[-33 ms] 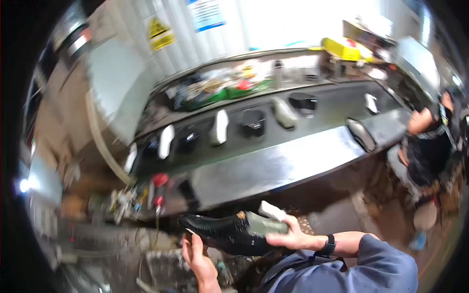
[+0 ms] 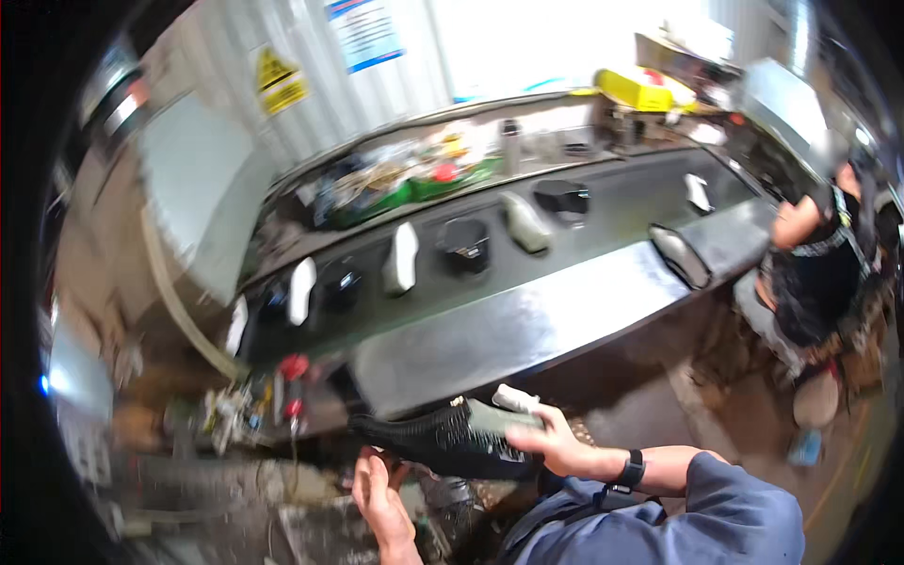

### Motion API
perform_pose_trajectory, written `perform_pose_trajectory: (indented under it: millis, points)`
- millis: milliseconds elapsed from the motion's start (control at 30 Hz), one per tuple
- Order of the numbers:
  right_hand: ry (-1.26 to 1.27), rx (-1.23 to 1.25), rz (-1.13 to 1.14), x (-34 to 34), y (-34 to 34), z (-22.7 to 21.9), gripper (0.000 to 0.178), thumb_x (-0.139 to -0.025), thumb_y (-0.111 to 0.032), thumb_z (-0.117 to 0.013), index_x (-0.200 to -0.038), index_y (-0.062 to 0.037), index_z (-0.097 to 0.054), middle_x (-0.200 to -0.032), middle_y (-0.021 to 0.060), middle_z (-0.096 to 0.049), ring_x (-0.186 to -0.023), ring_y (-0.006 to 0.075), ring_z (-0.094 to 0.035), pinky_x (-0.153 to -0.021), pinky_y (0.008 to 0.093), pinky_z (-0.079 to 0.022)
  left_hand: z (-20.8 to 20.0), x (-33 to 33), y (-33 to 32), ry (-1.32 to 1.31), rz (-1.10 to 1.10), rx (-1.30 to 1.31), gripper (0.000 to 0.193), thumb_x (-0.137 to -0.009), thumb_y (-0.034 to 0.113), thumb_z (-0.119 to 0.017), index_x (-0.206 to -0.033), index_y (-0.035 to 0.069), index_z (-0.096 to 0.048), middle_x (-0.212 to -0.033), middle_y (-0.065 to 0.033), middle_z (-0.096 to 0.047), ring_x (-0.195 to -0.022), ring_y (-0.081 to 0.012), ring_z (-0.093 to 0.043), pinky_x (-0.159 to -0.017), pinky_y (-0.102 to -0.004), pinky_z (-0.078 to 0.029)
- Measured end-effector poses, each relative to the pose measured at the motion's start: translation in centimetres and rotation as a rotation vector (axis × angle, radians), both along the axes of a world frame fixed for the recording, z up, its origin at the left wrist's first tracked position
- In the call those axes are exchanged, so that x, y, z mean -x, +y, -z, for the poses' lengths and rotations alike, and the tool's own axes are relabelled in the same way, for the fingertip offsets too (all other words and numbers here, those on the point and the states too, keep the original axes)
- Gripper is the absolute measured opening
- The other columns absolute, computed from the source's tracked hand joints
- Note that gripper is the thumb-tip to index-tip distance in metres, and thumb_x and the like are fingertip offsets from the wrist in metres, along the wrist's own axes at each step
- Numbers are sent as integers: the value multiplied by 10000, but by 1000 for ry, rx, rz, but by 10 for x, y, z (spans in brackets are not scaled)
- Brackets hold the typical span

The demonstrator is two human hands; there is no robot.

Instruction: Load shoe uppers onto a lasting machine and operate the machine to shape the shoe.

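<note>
A black shoe upper point(image 2: 443, 441) on a grey-green shoe last point(image 2: 490, 419) is held crosswise low in front of me, toe to the left. My right hand point(image 2: 560, 441) grips the last at its heel end, the thumb lying over its side. A small white piece point(image 2: 516, 398) sticks out beyond the fingers of that hand; its kind is unclear. At the toe end, my left hand point(image 2: 381, 499) has its fingers against the underside of the upper. Blur smears the toe, and some left fingertips are hidden behind it.
Beyond my hands runs a dark conveyor belt point(image 2: 603, 240) with a metal ledge point(image 2: 499, 334). On the belt stand black uppers point(image 2: 466, 247) and pale lasts point(image 2: 401, 259); a dark shoe part point(image 2: 680, 256) lies on the ledge. Another person point(image 2: 815, 254) is at the right.
The belt and wall have shifted a little to the left in the view. The shoe has risen slightly at the toe, and both hands keep their places on it.
</note>
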State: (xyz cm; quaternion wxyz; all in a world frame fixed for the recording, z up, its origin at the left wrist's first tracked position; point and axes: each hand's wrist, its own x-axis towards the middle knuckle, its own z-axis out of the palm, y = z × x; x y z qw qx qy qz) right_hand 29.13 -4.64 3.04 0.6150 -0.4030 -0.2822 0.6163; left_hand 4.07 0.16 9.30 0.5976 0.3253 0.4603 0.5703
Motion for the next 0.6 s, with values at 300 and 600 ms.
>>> perform_pose_trajectory:
  millis: [300, 600]
  points:
    - [159, 222, 666, -409, 151, 97, 291, -953, -372, -630, -975, -81, -624, -790, 47, -666, -708, 183, -652, -701, 367, -600, 91, -105, 84, 560, 432, 111, 364, -947, 94, -688, -1256, -82, -610, -1179, -180, -692, -1072, -216, -672, -952, -316, -528]
    - [-143, 404, 895, -511, 338, 174, 1044, -883, -296, -773, -1597, -309, -12, -1366, 206, -503, -1081, 369, -602, -808, 496, -575, 153, -59, 89, 753, 327, 370, 392, -938, 125, -712, -1261, -76, -616, -1169, -131, -690, -1025, -195, -653, -923, -302, -520]
